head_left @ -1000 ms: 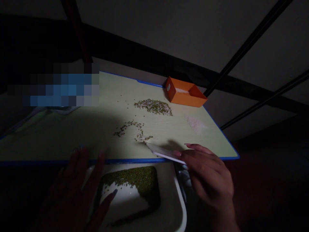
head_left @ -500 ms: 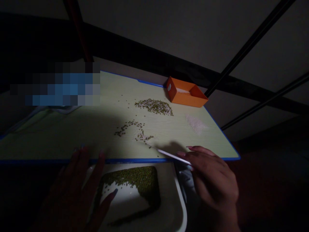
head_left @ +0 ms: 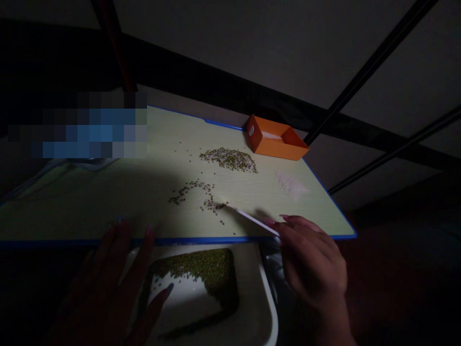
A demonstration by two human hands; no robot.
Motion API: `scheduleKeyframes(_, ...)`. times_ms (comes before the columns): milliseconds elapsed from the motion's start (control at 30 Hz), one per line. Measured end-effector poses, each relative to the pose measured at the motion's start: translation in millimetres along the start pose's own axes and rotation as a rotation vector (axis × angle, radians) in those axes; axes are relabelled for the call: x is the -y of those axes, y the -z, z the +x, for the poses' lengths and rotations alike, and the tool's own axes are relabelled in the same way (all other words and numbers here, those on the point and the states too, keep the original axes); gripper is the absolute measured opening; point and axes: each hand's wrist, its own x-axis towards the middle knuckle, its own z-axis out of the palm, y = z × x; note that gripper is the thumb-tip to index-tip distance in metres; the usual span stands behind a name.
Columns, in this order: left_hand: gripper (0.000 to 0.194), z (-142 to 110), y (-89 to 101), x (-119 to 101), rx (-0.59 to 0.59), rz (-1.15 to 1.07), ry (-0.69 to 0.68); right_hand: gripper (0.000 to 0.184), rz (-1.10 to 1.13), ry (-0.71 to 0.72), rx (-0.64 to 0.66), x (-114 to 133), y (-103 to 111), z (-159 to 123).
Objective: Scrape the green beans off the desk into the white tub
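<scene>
My right hand (head_left: pixel 311 257) pinches a thin white stick (head_left: pixel 256 222) near the table's front edge. Its blurred far tip reaches into a scatter of small green beans, like mung beans (head_left: pixel 196 185), mixed with some white grains. My left hand (head_left: pixel 118 278) lies with fingers spread at the blue table edge, its thumb above a white tub (head_left: pixel 272 293). Green beans (head_left: pixel 216 269) line the tub's back and right side, leaving part of the white bottom bare. Further back on the table sits a larger pile of green beans and white grains (head_left: pixel 230 158).
An orange open box (head_left: pixel 279 146) with white grains inside stands at the table's back right. In front of it lies a small heap of white grains (head_left: pixel 291 185). A pixelated blue area covers the back left. The pale tabletop (head_left: pixel 151 192) has a blue rim.
The stick's tip has moved slightly forward, into the near scatter of beans. A few beans by the tip have shifted. My left hand has stayed nearly still.
</scene>
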Motion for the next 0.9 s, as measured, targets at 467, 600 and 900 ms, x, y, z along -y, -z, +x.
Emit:
scheduleKeyframes(467,0.070,-1,-1.6,2,-0.009,0.017,-0.017,0.035,0.093,0.000,0.044,13,-3,2)
scheduleKeyframes(600,0.072,1,0.8,0,0.015,0.052,-0.035,0.036,0.084,-0.044,-0.011,14,-2,1)
scheduleKeyframes(900,0.073,1,-0.2,0,0.006,0.028,-0.011,0.037,0.094,-0.013,0.040,16,0,0)
